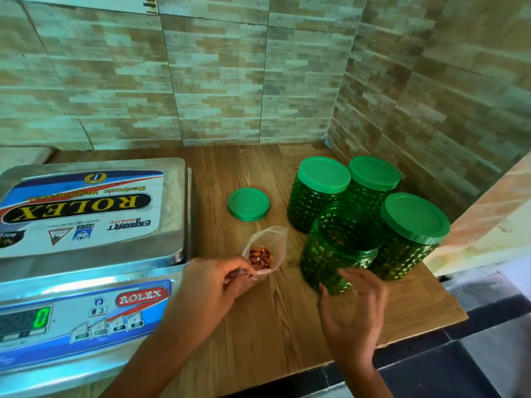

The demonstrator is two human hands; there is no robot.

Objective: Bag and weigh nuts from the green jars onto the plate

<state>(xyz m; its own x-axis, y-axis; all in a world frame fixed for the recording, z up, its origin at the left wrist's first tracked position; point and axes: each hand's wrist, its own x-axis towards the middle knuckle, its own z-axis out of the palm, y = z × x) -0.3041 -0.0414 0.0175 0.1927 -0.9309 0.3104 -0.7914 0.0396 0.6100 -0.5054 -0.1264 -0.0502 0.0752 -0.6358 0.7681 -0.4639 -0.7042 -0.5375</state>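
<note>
A digital scale (86,254) stands at the left of a wooden table (273,326). A sticker on its steel plate (175,202), upside down to the viewer, reads "ROLEX", "Electronic Weighing Scale" and "EXPORT QUALITY". A red "ROLEX" badge sits on the front panel, and the green display (41,317) shows 0. The smaller print on the buttons is too blurred to read.

Just right of the scale, the left hand (218,280) pinches the near edge of a small clear bag (267,248), which is open at the top. It holds a small heap of reddish-brown nuts (260,258).

The right hand (353,305) has its fingers spread and relaxed at the near wall of an open jar (339,248), gripping nothing. Motion blur hides whether it touches. The jar is green and studded, with a few nuts visible inside.

Three closed jars (319,193) with green lids cluster behind and beside it. A loose lid (248,203) lies flat on the table behind the bag.
</note>
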